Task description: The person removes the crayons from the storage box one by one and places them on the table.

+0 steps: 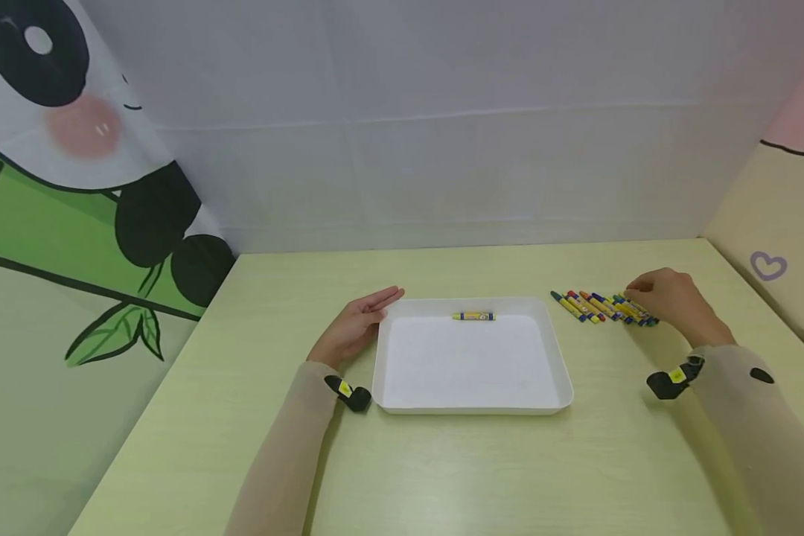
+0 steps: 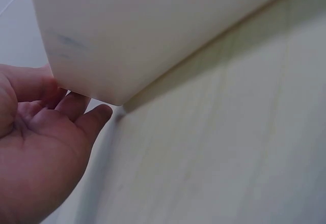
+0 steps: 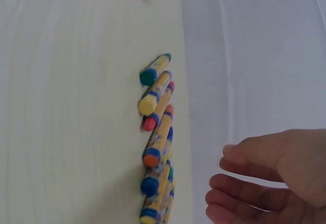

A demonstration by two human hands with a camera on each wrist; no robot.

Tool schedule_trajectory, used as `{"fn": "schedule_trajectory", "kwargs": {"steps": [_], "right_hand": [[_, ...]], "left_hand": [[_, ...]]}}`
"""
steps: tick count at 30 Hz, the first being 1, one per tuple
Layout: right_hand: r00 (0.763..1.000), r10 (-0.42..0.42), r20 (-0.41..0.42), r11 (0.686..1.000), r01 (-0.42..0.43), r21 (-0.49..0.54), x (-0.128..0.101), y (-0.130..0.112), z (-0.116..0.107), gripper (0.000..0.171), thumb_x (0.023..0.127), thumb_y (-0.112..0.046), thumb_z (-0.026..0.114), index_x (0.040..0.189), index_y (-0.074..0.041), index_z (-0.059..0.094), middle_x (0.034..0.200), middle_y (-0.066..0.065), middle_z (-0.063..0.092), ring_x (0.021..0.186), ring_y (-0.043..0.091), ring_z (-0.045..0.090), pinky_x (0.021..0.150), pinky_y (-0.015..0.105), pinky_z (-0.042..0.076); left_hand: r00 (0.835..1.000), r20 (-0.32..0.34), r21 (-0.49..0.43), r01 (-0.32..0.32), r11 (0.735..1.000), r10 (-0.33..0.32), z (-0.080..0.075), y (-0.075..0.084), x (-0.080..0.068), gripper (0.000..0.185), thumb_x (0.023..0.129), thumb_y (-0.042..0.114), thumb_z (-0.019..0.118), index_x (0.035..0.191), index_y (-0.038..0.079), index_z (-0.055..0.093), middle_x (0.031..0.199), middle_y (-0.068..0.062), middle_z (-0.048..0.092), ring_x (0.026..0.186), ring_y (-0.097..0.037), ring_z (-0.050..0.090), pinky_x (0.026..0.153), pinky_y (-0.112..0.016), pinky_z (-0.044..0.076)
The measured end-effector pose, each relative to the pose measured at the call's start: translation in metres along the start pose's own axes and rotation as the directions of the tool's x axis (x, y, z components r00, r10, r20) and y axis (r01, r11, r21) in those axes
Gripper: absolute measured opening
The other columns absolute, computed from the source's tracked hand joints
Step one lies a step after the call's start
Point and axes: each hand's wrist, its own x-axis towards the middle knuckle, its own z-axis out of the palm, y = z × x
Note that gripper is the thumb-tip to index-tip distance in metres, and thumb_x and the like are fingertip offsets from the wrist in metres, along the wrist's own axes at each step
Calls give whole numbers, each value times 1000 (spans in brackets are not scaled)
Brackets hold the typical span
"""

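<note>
My left hand (image 1: 352,327) rests at the far left corner of a white tray (image 1: 383,372), its fingers reaching past the rim. The left wrist view shows the fingers and thumb right at the corner of the tray's outer wall (image 2: 127,35). One yellow crayon (image 1: 474,316) with blue bands lies crosswise near the tray's far side. To the right of the tray, a row of several crayons (image 1: 586,306) lies slanted on the table. Above the row's right end is my right hand (image 1: 673,301); nothing shows between its slightly bent fingers (image 3: 239,198) and thumb.
The pale wooden table (image 1: 469,476) meets a white cloth backdrop (image 1: 455,179) at its far edge. A printed cloth (image 1: 770,246) stands along the right side, and a cartoon-printed panel (image 1: 53,298) along the left. Both wrists wear small black cameras (image 1: 673,378).
</note>
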Motion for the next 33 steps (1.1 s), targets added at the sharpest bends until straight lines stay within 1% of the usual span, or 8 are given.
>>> {"fn": "schedule_trajectory", "kwargs": {"steps": [3, 6, 13, 18, 22, 26, 29, 33], "right_hand": [[1000, -12, 20, 1000, 11, 26, 3, -16, -3, 44, 98, -27, 52, 123, 10, 58, 124, 34, 56, 110, 50, 54, 88, 61, 46], [999, -38, 21, 999, 37, 34, 7, -32, -4, 43, 98, -28, 53, 122, 8, 60, 124, 32, 58, 111, 48, 54, 91, 60, 45], [992, -125, 32, 988, 122, 93, 13, -69, -2, 41, 97, -30, 57, 120, 3, 63, 120, 25, 63, 108, 40, 59, 90, 54, 48], [988, -148, 55, 981, 140, 131, 17, -96, 3, 36, 96, -27, 58, 118, -1, 66, 119, 22, 65, 107, 36, 60, 88, 49, 50], [984, -158, 79, 978, 145, 150, 21, -113, 9, 32, 96, -24, 59, 118, -2, 67, 120, 20, 65, 109, 35, 60, 89, 48, 50], [977, -190, 91, 973, 175, 150, 26, -127, 18, 28, 94, -19, 61, 115, -3, 69, 119, 18, 66, 109, 34, 61, 90, 48, 50], [971, -217, 100, 970, 203, 132, 30, -135, 26, 26, 93, -16, 62, 113, -2, 70, 116, 17, 68, 105, 33, 63, 88, 47, 51], [964, -232, 130, 969, 218, 113, 35, -143, 39, 25, 92, -14, 64, 112, -1, 70, 111, 15, 70, 100, 30, 65, 83, 42, 54]], "left_hand": [[1000, 3, 7, 3, 1000, -3, 0, 1, 0, 51, 100, -6, 34, 150, 4, 30, 155, -9, 33, 146, -21, 25, 118, -42, 22], [1000, 1, 13, 5, 1000, -5, 0, 1, 1, 51, 100, -6, 35, 150, 4, 31, 154, -9, 34, 145, -21, 26, 118, -41, 23], [1000, -7, 16, -1, 1000, 1, 0, 1, 0, 50, 100, -5, 36, 150, 5, 32, 154, -9, 35, 145, -21, 27, 118, -42, 23], [1000, 0, 18, 1, 1000, -1, -1, 1, 0, 50, 100, -5, 36, 150, 5, 32, 154, -8, 35, 145, -21, 27, 118, -41, 23], [1000, -2, 26, 4, 1000, -4, -2, 1, 0, 50, 101, -5, 36, 150, 6, 33, 154, -7, 36, 145, -20, 27, 118, -41, 24], [1000, -14, 26, 11, 1000, -11, -3, 1, 0, 50, 101, -4, 36, 149, 7, 34, 153, -5, 37, 145, -19, 28, 118, -40, 25], [1000, -16, 24, 12, 1000, -11, -3, 1, 0, 50, 101, -4, 36, 149, 7, 34, 153, -5, 37, 144, -19, 29, 117, -40, 25], [1000, -3, 23, 6, 1000, -5, -2, 1, -1, 50, 101, -4, 36, 150, 6, 33, 154, -7, 36, 144, -20, 29, 117, -41, 25]]}}
